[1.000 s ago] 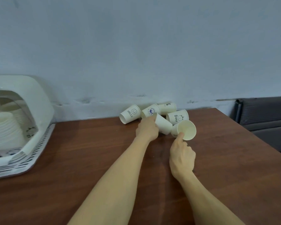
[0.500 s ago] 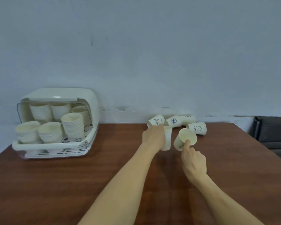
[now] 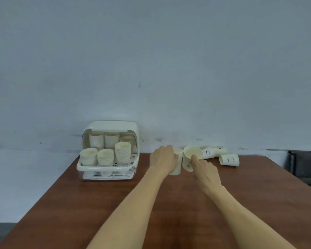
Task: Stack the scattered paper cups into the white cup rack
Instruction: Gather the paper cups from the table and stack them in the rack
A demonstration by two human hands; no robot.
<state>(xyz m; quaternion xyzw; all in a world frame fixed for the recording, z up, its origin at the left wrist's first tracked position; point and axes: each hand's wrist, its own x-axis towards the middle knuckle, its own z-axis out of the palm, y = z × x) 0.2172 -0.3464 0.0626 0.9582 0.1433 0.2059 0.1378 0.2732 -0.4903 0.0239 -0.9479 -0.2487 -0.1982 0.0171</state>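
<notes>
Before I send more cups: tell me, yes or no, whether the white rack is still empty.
No, the white rack already holds several stacks of cups.

left hand (image 3: 162, 159) — hides most of its cup (image 3: 177, 163) | chair (image 3: 305, 169) — cut by right edge

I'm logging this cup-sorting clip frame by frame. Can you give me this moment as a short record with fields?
left hand: grips an upright cup
right hand: holds a tilted cup, one finger inside its rim
loose cups: on their sides by the wall, at least three
cup rack: lid open, several stacks inside
table: brown wood
</notes>
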